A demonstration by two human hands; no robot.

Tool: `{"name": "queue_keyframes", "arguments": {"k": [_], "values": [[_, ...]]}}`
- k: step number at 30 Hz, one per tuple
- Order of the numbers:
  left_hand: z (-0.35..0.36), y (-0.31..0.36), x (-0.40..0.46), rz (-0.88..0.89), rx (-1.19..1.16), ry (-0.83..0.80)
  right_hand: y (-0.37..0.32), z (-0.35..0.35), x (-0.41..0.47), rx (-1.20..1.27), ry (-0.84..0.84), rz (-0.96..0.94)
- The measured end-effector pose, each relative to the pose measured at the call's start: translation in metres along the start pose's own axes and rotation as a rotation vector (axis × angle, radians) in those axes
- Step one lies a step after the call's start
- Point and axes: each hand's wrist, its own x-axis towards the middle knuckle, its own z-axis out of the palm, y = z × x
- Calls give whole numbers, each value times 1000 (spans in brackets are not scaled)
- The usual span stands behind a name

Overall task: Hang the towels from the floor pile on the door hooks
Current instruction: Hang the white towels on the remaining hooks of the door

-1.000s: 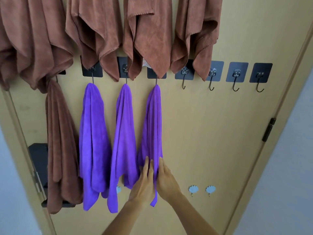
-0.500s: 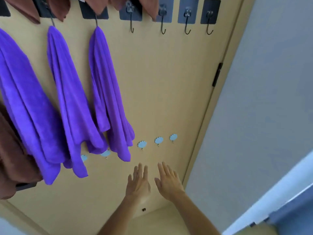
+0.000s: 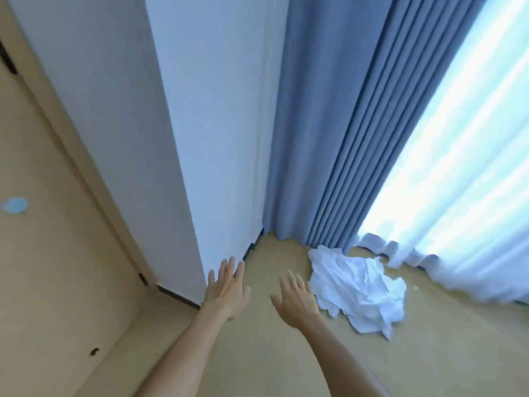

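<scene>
Both bare hands are reaching forward over the tan floor (image 3: 286,368) with nothing in them. The left hand (image 3: 227,292) is hovering in front of the bottom corner of the pale grey wall (image 3: 171,138), its fingers (image 3: 230,266) straight and slightly spread, released. The right hand (image 3: 297,300) is hanging beside it, palm down, its fingers (image 3: 294,282) likewise straight, spread and gripping nothing.

The crumpled pile of white towels (image 3: 360,290) is lying on the floor just to the right of the right hand, close to the fingertips but apart from them. Behind the pile, the pleated blue-grey curtain (image 3: 329,138) is hanging down to the floor, and a sheer white curtain (image 3: 458,167) is glowing with daylight on the far right, its hem bunching on the floor near the towels.

On the left, the tan wooden door (image 3: 43,253) is showing its lower part, with a small pale blue sticker (image 3: 15,205) on it.
</scene>
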Motion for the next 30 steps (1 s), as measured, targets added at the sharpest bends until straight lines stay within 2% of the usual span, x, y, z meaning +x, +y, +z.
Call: {"name": "queue_keyframes", "arguments": {"k": [6,9,13,19,30], "values": [[49,161,13,236,103,-184,165,25,-88,101,29,374],[65,217,19,324,153,-268,212,36,-120,138,-20,511],[79,279,38,414,204,-301,262,45,-142,178,-62,617],[99,357,91,515,236,-278,335,36,-117,172,-47,684],[110,475,221,487,251,-384,470,-12,-9,175,-80,631]]}}
